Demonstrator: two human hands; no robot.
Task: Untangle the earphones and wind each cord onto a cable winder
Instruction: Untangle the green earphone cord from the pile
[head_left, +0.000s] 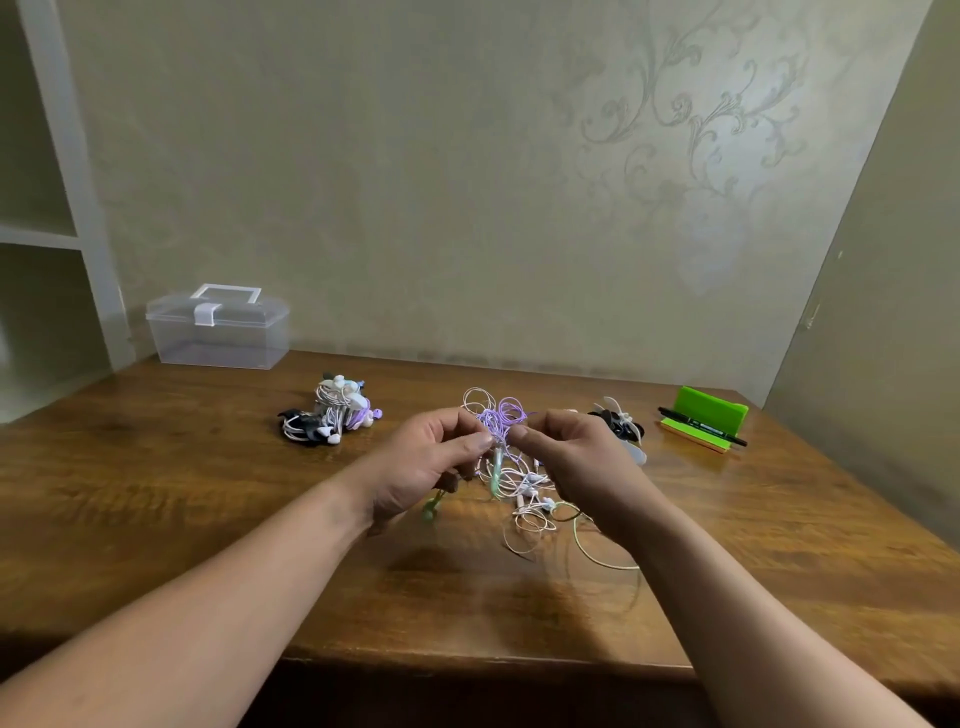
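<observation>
- Pinching tangled earphones at frame centre with left hand and right hand, fingers of both curled tight on purple cord.
- Trailing white and green loops onto table just below.
- Lying left of centre: wound earphone bundles.
- Sitting upper left: clear box; right edge: green stand.

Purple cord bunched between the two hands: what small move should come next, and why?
Probably ease the hands apart to tease one loop free: left hand and right hand both pinch the purple cord, tangled with white cords trailing onto the table.
</observation>
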